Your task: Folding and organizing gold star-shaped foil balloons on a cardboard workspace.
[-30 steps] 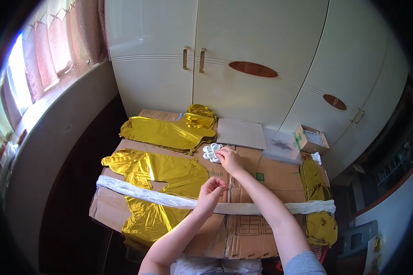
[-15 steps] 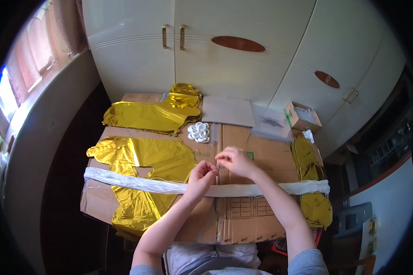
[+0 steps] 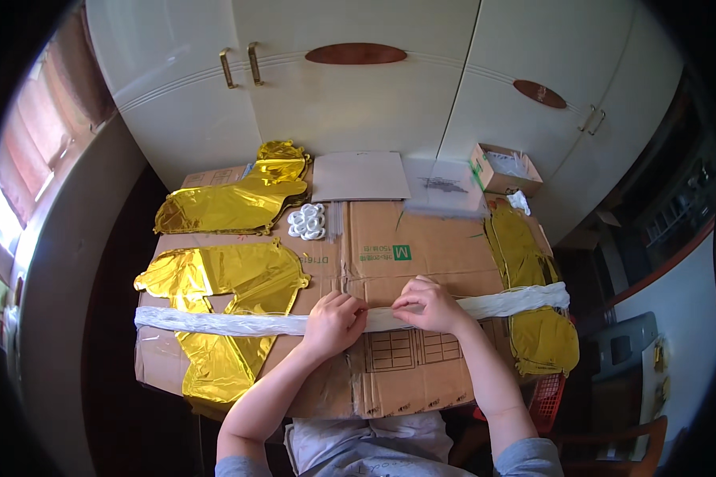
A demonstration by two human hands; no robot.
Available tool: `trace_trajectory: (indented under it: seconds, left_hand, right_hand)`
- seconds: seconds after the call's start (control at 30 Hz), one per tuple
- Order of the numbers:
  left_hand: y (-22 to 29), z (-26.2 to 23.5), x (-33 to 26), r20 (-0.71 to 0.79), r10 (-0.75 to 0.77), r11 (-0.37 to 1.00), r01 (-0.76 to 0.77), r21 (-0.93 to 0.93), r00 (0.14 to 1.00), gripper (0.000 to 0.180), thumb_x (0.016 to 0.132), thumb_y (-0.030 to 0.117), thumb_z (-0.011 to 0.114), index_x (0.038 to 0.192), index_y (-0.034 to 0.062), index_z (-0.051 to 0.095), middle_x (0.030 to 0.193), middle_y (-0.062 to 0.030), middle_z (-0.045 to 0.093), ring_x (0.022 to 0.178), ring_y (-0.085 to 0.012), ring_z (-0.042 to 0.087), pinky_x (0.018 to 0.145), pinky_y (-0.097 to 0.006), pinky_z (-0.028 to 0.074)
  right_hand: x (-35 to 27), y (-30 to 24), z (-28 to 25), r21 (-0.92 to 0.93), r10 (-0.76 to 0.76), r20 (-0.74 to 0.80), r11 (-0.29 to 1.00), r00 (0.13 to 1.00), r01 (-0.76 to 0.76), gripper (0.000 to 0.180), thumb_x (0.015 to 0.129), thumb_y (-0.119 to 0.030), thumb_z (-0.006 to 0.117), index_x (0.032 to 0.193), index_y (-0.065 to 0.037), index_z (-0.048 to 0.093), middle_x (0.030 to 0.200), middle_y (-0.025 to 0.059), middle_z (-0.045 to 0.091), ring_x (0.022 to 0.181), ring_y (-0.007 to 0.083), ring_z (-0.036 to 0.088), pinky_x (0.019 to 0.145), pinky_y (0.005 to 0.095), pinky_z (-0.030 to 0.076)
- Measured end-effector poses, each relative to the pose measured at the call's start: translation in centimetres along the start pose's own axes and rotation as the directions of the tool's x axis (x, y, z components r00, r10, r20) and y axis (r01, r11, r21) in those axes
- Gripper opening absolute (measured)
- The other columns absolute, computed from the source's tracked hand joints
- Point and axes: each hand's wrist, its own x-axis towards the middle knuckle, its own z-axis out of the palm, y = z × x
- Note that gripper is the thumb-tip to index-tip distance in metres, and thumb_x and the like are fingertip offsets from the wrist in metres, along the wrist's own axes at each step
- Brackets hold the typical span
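Observation:
A long bundle of thin white string [image 3: 223, 322] lies from left to right across a large flattened cardboard sheet [image 3: 422, 262]. Over its middle, my left hand [image 3: 336, 324] is closed, fingertips pinched towards the right. My right hand [image 3: 428, 304] faces it a short way off, thumb and fingers also pressed together above the bundle. Whatever lies between the fingertips is too fine to make out. Left of my hands, a flat gold foil balloon [image 3: 274, 278] lies partly under the bundle. A pile of white ribbon coils [image 3: 306, 221] sits beyond my left hand.
More gold foil [image 3: 223, 207] lies at the far left, and folded gold foil [image 3: 542, 342] at the right edge. At the back are a grey board [image 3: 359, 176], a clear plastic bag [image 3: 445, 187] and a small open box [image 3: 507, 168]. White cabinets [image 3: 358, 103] stand behind.
Both hands have come down closer to the white bundle and now stand a little farther apart, the right one shifted right. The view has turned slightly to the right.

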Motion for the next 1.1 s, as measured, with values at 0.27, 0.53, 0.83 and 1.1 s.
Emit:
trace_trajectory:
  seconds: [0.27,0.53,0.83,1.1]
  left_hand:
    - [0.9,0.0,-0.1,0.076,0.103,0.99,-0.11,0.092,0.992,0.01,0.071,0.012,0.068,0.08,0.0094,0.063,0.07,-0.0039,0.056,0.071,-0.0235,0.054,0.066,-0.036,0.043]
    - [1.6,0.1,-0.3,0.165,0.131,0.984,-0.148,0.101,0.978,0.016,0.069,0.015,0.071,0.083,0.0119,0.065,0.079,-0.0016,0.058,0.079,-0.0207,0.055,0.069,-0.035,0.042]
    - [1.3,0.3,-0.4,0.179,0.121,0.983,-0.143,0.114,0.976,0.016,0.069,0.015,0.071,0.084,0.0118,0.065,0.081,-0.0016,0.059,0.079,-0.0208,0.055,0.069,-0.035,0.042]
    - [1.1,0.4,-0.5,0.14,0.112,0.982,-0.131,0.138,0.984,0.014,0.072,0.015,0.07,0.084,0.011,0.064,0.083,-0.002,0.059,0.079,-0.0223,0.054,0.069,-0.036,0.042]
  right_hand:
    - [-0.6,-0.7,0.0,-0.122,-0.102,0.116,0.986,0.988,0.116,0.017,0.068,-0.025,0.076,0.074,-0.014,0.065,0.08,-0.0026,0.056,0.082,0.0152,0.055,0.076,0.0304,0.038]
    - [-0.5,-0.8,0.1,-0.111,-0.08,0.078,0.99,0.994,0.088,0.014,0.069,-0.021,0.075,0.073,-0.014,0.064,0.079,-0.002,0.056,0.081,0.0161,0.055,0.076,0.0312,0.039]
    - [-0.6,-0.6,-0.1,-0.041,-0.034,0.065,0.998,0.997,0.037,0.008,0.072,-0.018,0.074,0.073,-0.013,0.068,0.075,-0.0031,0.059,0.079,0.0164,0.055,0.079,0.0309,0.04]
    - [-0.3,0.0,-0.2,0.166,0.018,-0.003,0.986,1.0,-0.018,0.009,0.077,-0.013,0.071,0.074,-0.008,0.064,0.076,0.0028,0.06,0.079,0.0211,0.056,0.073,0.0331,0.045]
